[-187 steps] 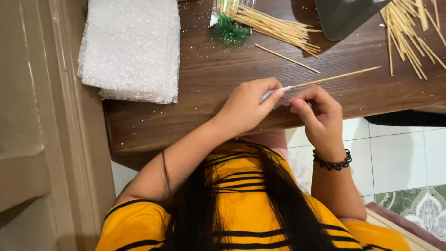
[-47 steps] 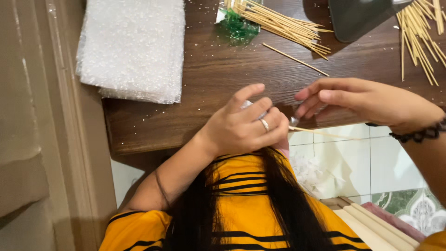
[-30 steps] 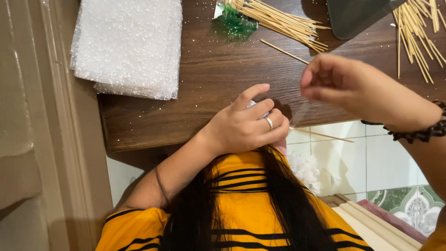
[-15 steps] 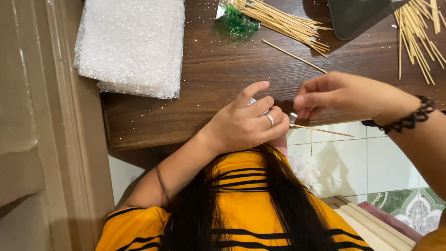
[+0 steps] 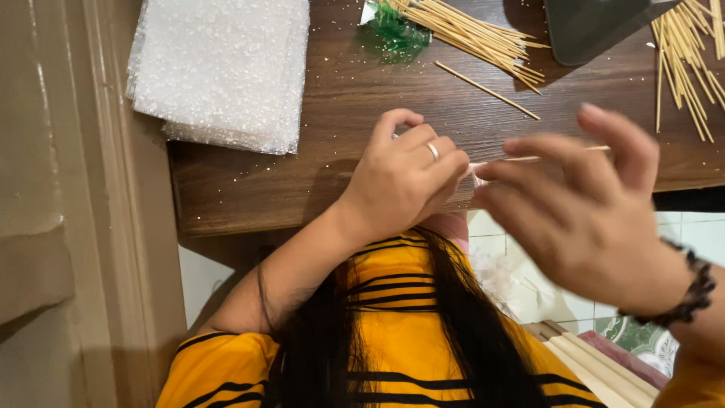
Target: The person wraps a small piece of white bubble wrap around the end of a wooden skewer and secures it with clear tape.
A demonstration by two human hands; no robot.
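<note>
Two hands are seen from above at the near edge of a dark wooden table (image 5: 249, 189), where a thin wooden stick (image 5: 559, 155) is being worked on. At about ten o'clock from the hands, a stack of white glittery sheets (image 5: 223, 68) is laid flat at the table's left end, apparently kept within reach but out of the working space. At twelve o'clock, a bundle of sticks (image 5: 468, 34) is spread beside a scrap of green glittery material (image 5: 396, 34), with one loose stick (image 5: 487, 91) lying apart just below it.

The left hand (image 5: 404, 181), ring on one finger, is curled closed, its fingers (image 5: 445, 162) pinched on something small and pale at the stick's near end; what exactly is pinched cannot be told, since the knuckles hide it. The grip appears to be used as an anchor, so that the stick is held level over the table edge.

The right hand (image 5: 581, 211), a dark beaded bracelet (image 5: 691, 291) at its wrist, is blurred by movement. Its fingers are gathered toward the same point, and the stick runs behind them toward three o'clock; whether it is actually gripped cannot be told.

At one o'clock a dark grey object (image 5: 596, 26) is partly in view, and a second scatter of sticks (image 5: 683, 60) is fanned out at the table's far right.
</note>
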